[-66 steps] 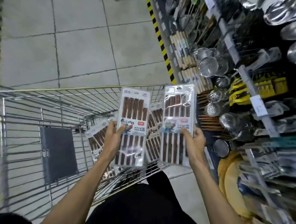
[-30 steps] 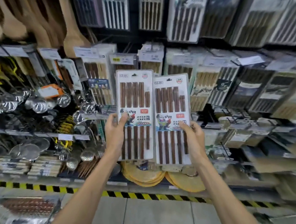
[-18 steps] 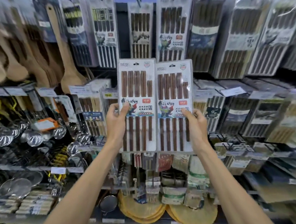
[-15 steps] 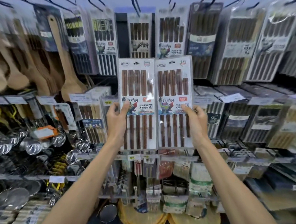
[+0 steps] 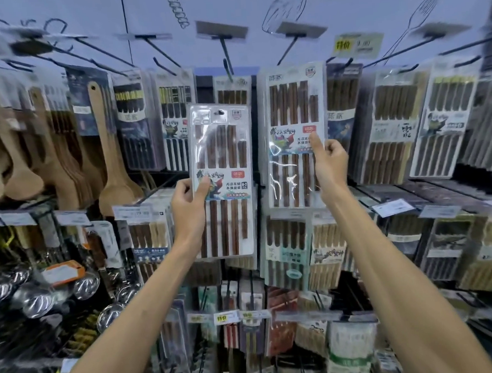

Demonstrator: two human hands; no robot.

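Observation:
I hold two blister packs of dark brown chopsticks in front of a store rack. My left hand (image 5: 189,202) grips the left edge of one pack (image 5: 222,147), thumb on its front, at mid height. My right hand (image 5: 328,159) pinches the right edge of the other pack (image 5: 290,108), raised higher, its top level with the upper row of hanging packs. Whether that pack hangs on a peg is hidden.
Black peg hooks (image 5: 226,55) jut from the wall above rows of hanging chopstick packs (image 5: 393,125). Wooden spatulas (image 5: 114,165) hang to the left, metal ladles (image 5: 32,297) below them. A yellow price tag (image 5: 357,45) sits upper right. More packs fill the lower shelves.
The view has tilted up along the rack. My right hand has lifted its pack up and to the right, away from the left pack, which stays lower.

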